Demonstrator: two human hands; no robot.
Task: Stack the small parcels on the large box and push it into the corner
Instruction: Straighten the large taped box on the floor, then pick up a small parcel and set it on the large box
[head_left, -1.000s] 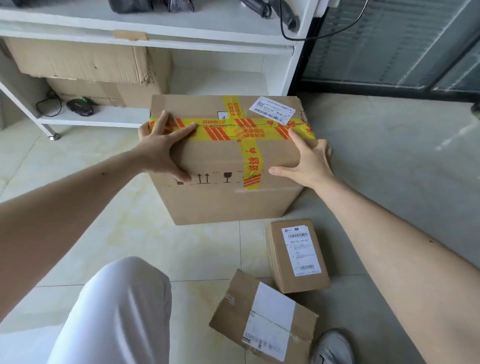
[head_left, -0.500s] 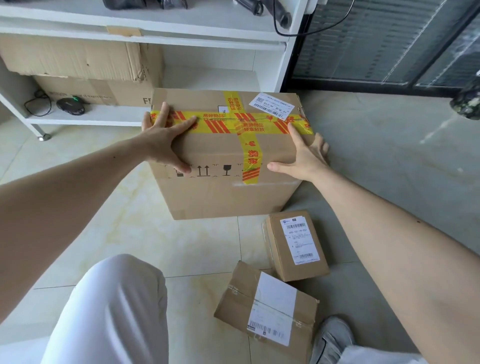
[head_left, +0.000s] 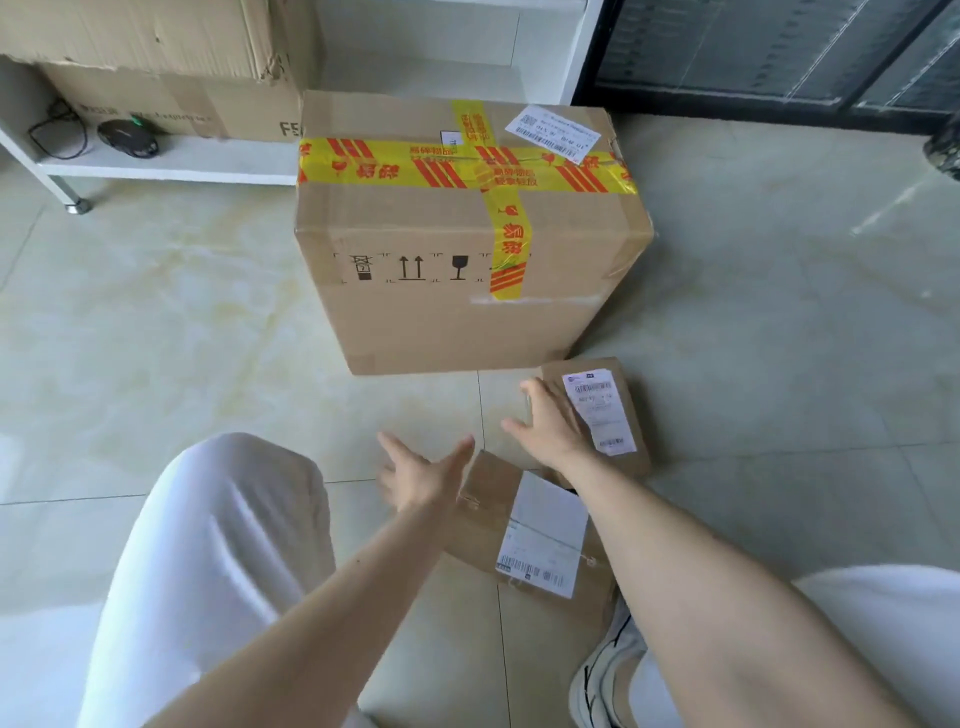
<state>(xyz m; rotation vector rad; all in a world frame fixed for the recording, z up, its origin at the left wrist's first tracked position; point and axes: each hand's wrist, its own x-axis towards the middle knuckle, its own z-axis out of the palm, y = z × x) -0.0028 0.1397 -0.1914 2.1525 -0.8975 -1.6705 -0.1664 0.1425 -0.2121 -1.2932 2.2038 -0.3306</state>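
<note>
The large cardboard box (head_left: 457, 312) with yellow and red tape stands on the tiled floor in front of a white shelf unit. Two small brown parcels lie on the floor before it. The farther small parcel (head_left: 623, 405) carries a white label; my right hand (head_left: 545, 426) hovers over its left edge with fingers spread, and I cannot tell if it touches. The nearer small parcel (head_left: 535, 530) lies tilted under my right forearm. My left hand (head_left: 421, 475) is open just left of that parcel's corner, holding nothing.
A white shelf unit (head_left: 171, 161) at the back holds worn cardboard boxes (head_left: 171, 57) and a black device with a cable (head_left: 127, 137). A dark window frame (head_left: 779, 104) runs at the back right. My white-trousered knee (head_left: 218, 545) and a shoe (head_left: 608, 670) are near.
Both hands have let go of the large box's top edges and dropped down toward the two small parcels. The camera has tilted downward.
</note>
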